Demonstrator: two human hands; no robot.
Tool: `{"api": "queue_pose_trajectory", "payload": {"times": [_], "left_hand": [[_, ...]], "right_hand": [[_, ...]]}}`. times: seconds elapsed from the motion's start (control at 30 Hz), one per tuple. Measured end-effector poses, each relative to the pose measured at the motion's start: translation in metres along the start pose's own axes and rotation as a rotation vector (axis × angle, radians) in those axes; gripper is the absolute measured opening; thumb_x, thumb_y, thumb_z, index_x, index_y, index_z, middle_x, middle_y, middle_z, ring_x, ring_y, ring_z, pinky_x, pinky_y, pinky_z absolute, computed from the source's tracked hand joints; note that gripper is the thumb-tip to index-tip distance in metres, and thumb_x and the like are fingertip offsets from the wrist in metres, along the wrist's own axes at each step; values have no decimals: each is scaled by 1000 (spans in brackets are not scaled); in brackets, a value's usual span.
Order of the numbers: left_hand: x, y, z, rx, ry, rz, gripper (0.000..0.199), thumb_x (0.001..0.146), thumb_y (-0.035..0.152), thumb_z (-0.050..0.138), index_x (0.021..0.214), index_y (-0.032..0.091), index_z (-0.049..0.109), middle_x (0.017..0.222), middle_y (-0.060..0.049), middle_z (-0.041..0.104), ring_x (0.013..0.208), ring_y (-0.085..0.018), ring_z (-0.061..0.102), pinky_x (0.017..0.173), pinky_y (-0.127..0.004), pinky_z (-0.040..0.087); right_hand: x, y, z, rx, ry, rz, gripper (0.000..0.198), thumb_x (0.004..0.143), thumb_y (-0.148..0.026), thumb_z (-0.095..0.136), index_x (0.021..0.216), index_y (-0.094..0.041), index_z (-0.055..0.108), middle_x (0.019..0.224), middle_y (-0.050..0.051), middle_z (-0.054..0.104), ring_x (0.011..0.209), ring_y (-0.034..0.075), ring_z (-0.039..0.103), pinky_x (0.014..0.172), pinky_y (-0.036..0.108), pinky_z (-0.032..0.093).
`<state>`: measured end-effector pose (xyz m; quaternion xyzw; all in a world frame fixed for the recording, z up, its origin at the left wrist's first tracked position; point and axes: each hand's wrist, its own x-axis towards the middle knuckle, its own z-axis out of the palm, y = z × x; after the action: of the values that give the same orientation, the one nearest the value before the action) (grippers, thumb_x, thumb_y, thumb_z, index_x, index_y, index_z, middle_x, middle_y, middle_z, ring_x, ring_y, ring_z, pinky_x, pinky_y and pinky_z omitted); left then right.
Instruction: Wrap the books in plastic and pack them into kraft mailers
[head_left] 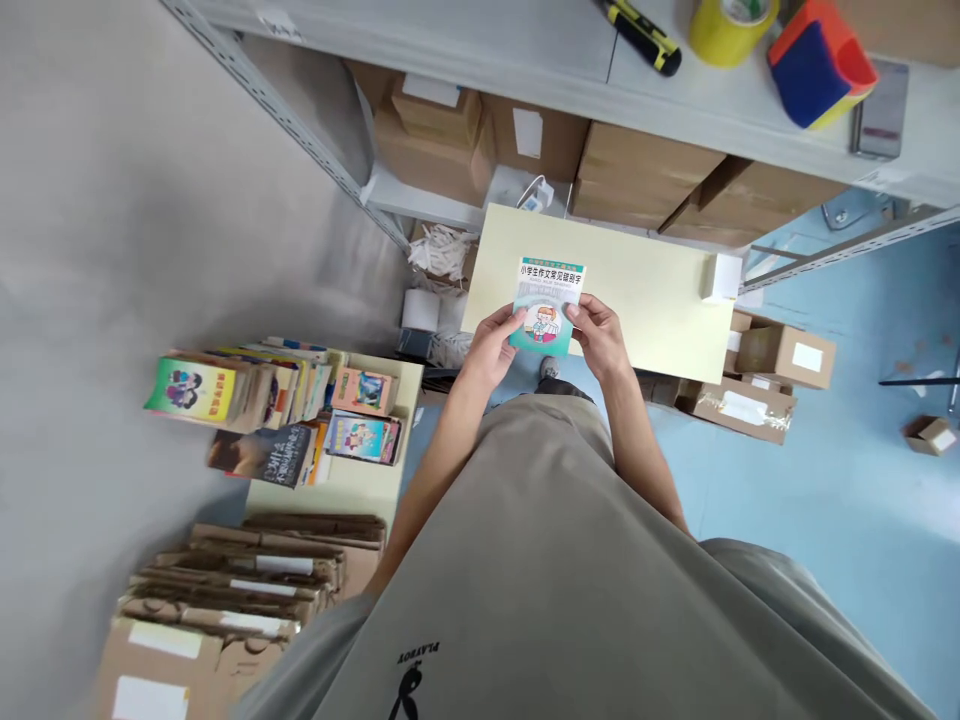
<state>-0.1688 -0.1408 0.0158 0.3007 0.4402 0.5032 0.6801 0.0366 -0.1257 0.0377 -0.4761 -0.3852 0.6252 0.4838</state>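
A small book [546,285] with a white and teal cover, Chinese lettering and a cartoon child is held upright in front of me. My left hand [493,345] grips its lower left edge, thumb on the cover. On the opposite edge my right hand [598,335] has its thumb pressed on the cover and fingers behind. The fingers behind the book are partly hidden. Beyond the book lies a pale yellow tabletop [645,290], with a small white box [722,277] at its right end.
On the left, a side table [382,480] carries stacked books [285,380]; flattened cartons [247,590] stand nearer me. A metal shelf [480,40] above holds a utility knife [645,38], yellow tape [731,30] and a phone [881,110]. Cardboard boxes [645,170] fill the lower shelf; more boxes [787,355] sit at right.
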Motion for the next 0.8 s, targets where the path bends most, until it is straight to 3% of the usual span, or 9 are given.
{"api": "queue_pose_trajectory", "payload": {"times": [0.17,0.3,0.37,0.43,0.53,0.6,0.7,0.8], "left_hand": [[53,-15,48,-2,113,9,66,81,71,105,120,21,89,125,-13,94,137,-44,87,117,-60,74],[79,-29,81,-2,264,23,69,69,66,112,116,21,91,117,-11,95,122,-38,90,109,-51,74],[86,-32,98,51,345,61,69,66,65,115,114,21,91,118,-10,95,119,-36,90,105,-46,73],[90,-33,115,135,393,118,71,67,65,115,116,21,91,122,-11,95,118,-35,90,102,-43,72],[90,-31,140,319,403,220,70,75,67,112,124,22,90,128,-12,93,120,-34,89,109,-44,72],[90,-28,151,433,343,271,68,81,68,109,130,24,90,138,-11,91,127,-34,88,117,-46,71],[92,-22,153,492,176,263,67,87,71,103,135,26,90,152,-12,86,144,-38,82,127,-51,68],[101,-18,141,442,195,190,79,83,78,105,140,26,88,158,-15,83,158,-41,74,135,-56,62]], "right_hand": [[48,-4,-55,-67,56,4,76,82,-88,100,125,-27,85,105,7,92,97,28,87,83,45,78],[67,-12,-84,-342,229,-208,68,96,-84,90,136,-30,83,135,12,90,119,32,87,98,52,77],[69,-18,-90,-502,247,-314,55,109,-78,77,132,-30,86,144,14,87,131,33,85,109,55,75],[69,-23,-88,-585,186,-311,54,114,-75,70,136,-27,86,142,15,88,132,34,85,112,56,74],[70,-25,-80,-583,110,-214,72,108,-79,77,158,-27,77,150,15,86,136,36,85,109,52,75],[74,-25,-81,-519,120,-181,81,105,-82,79,166,-30,71,159,14,82,144,36,82,109,50,75],[83,-25,-99,-361,154,-145,77,105,-84,76,160,-29,77,146,11,87,132,34,83,105,47,74],[90,-28,-128,-184,169,-75,76,96,-87,83,139,-24,86,112,7,90,101,29,82,89,43,72]]}}
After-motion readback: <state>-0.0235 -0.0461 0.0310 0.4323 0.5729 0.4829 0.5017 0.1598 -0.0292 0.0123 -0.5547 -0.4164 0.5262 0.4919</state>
